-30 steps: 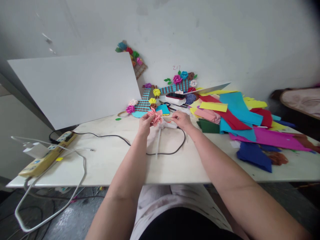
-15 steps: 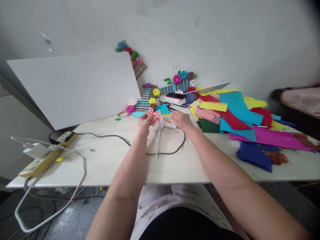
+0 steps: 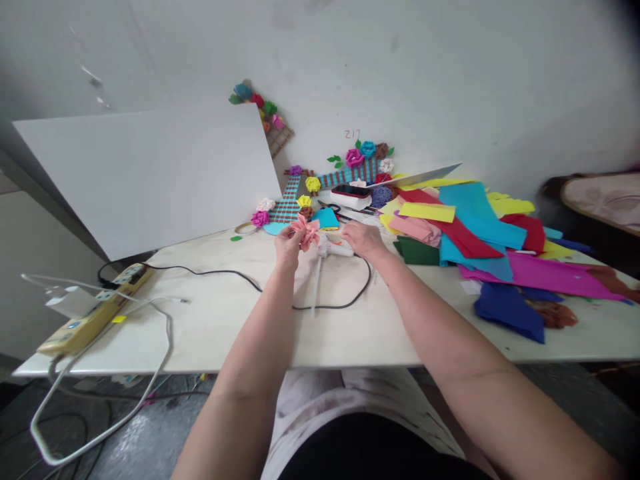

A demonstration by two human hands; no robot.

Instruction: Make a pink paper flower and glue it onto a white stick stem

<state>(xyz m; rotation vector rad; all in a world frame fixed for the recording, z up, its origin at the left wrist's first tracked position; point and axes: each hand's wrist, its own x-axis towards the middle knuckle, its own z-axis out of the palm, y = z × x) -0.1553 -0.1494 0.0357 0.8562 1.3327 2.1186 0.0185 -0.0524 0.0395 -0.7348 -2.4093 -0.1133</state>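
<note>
My left hand (image 3: 287,248) pinches a pink paper flower (image 3: 307,233) between thumb and fingers, above the middle of the table. To its right, my right hand (image 3: 363,239) is closed, fingers together and pointing toward the flower; whatever they may hold is hidden. A white glue gun (image 3: 330,249) lies between and just below the hands. From it a pale glue stick (image 3: 316,287) points toward me, and its black cord (image 3: 330,307) curves round on the tabletop. A small orange scrap shows close to my right fingertips.
Coloured paper sheets (image 3: 480,220) are heaped at the right. Behind my hands are a phone (image 3: 351,192) on a white box and woven pieces with paper flowers (image 3: 286,203). A large white board (image 3: 150,180) leans at the left, above a power strip (image 3: 95,310) with cables.
The pink flower has shifted very slightly to the left in my left hand. My right hand stays almost in place, and the glue gun has not moved.
</note>
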